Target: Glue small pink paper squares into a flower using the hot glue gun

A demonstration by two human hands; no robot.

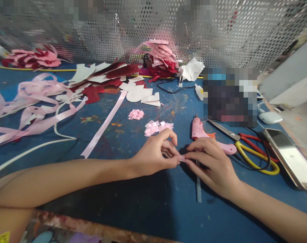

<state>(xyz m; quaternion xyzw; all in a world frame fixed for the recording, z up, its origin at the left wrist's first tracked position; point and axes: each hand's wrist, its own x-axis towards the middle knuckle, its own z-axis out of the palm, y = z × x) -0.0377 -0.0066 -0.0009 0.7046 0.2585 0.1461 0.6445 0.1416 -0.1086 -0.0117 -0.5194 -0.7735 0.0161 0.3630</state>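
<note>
At the bottom left corner, a yellow label [1, 237] carries dark print too small to read. Above it, a loose heap of pale pink ribbon [42, 88] sprawls across the blue table [219, 221], with a bunch of pink and dark red pieces [32, 58] behind it and a white cable [24, 152] curving past. Next come overlapping white and dark red strips [115, 71], no writing legible on them, and a length of pink ribbon [104, 125] lying diagonally. Right of that sit a small pink cluster [135, 114] and, nearer the hands, a pile of cut ribbon pieces [156, 128]. The left hand [155, 152] pinches one end of a small pink piece [182, 158] between thumb and fingers, its index finger bent above; the piece is held between both hands, over the table. The right hand [211, 165] has thumb and fingertips closed on the other end, a narrow pale strip [198, 189] lying partly beneath it. Just behind this hand is a pink glue gun [199, 128], no lettering readable, then scissors [235, 135] with one red and one yellow handle. Rightmost lies a phone [292, 158], any marking on it too small to make out.
</note>
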